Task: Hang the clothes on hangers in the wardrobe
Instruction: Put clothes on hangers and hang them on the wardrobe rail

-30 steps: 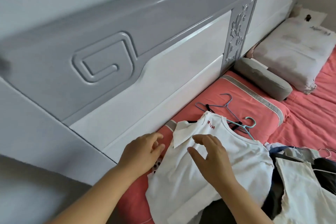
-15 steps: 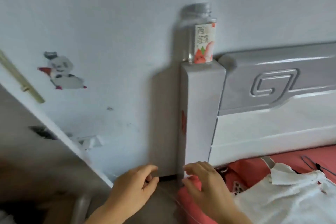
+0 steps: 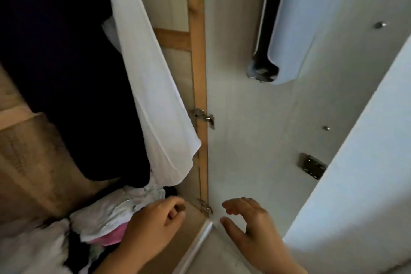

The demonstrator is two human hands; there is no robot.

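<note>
**Inspector:** Hands?

**Assistant:** Left hand (image 3: 155,227) has loosely curled fingers and holds nothing, above the heap of clothes (image 3: 111,216). Right hand (image 3: 251,227) is spread, fingers relaxed, holding nothing, near the open wardrobe door (image 3: 255,140).

**Inspector:** Garments?

**Assistant:** A white shirt (image 3: 155,95) and a dark garment (image 3: 66,73) hang inside the wardrobe. White and pink pieces lie on its floor.

**Inspector:** Writing or labels?

**Assistant:** None readable. Metal hinges (image 3: 203,117) sit on the wooden frame (image 3: 196,51).
</note>
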